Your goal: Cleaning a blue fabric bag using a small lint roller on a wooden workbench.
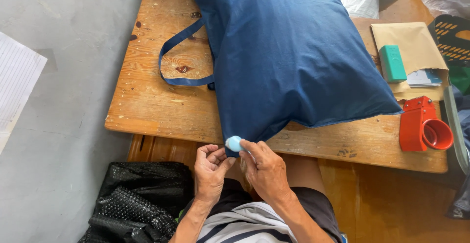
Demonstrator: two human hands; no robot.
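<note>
A large stuffed dark blue fabric bag [289, 52] lies across a small wooden table [152, 101], its strap looped to the left. At the bag's near corner, over the table's front edge, my right hand [267, 169] pinches a small light blue rounded object [234, 143] against the fabric. My left hand [211, 170] sits just beside it, fingers curled, thumb close to the blue object; I cannot tell whether it grips the bag's corner.
A red tape dispenser [425, 125] stands at the table's right end, behind it a brown envelope [413, 44] with a green block [392, 63] on it. Black bubble wrap [134, 199] lies on the floor at my left. White paper [14, 84] rests on the grey floor.
</note>
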